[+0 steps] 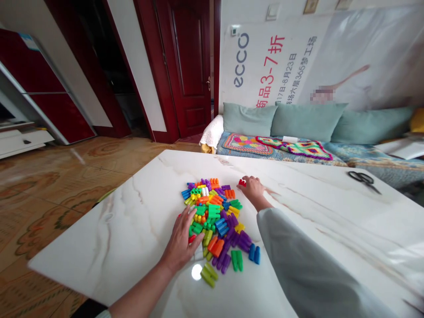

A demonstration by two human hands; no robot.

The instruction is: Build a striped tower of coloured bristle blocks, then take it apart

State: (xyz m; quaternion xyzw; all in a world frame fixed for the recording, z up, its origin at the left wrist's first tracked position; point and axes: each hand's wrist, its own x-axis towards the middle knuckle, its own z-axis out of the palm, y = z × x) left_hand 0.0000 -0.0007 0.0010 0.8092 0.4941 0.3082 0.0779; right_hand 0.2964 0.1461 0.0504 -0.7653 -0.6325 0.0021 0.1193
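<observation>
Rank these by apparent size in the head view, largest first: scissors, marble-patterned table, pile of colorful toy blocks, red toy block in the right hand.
1. Marble-patterned table
2. Pile of colorful toy blocks
3. Scissors
4. Red toy block in the right hand

The white, brown-veined table (308, 207) shines, reflecting a bright round spot. On it lie blocks (214, 211) in a loose, many-coloured heap, a lime one (209, 274) nearest the camera. Black scissors (361, 178) rest well apart, near the far edge at right.
</observation>
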